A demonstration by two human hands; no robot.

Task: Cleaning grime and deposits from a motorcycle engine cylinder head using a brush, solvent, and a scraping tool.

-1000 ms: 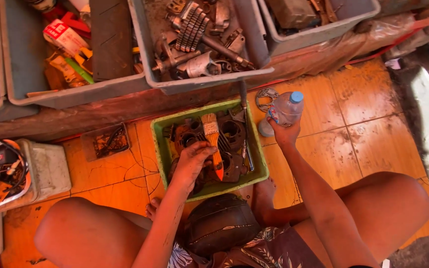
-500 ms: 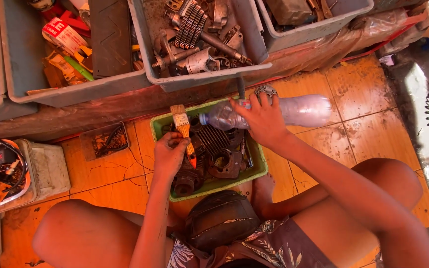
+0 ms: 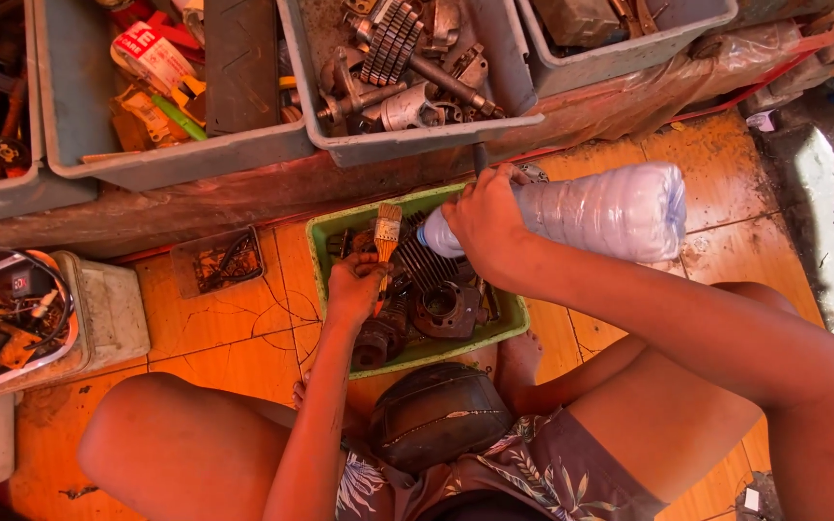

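Your right hand [image 3: 483,224] is wrapped tight round the neck end of the clear plastic bottle [image 3: 600,212], tipped mouth-down over the green tray [image 3: 319,241]. Your left hand [image 3: 354,289] grips the brush [image 3: 385,232] by its handle, bristles up. Keep the bottle's mouth low over the finned engine part [image 3: 427,270] so liquid lands inside the tray, and hold the brush just beside the stream.

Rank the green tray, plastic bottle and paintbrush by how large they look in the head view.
1. Green tray, though the plastic bottle sits nearer the camera, so these two are unsure.
2. Plastic bottle.
3. Paintbrush, clearly smallest.
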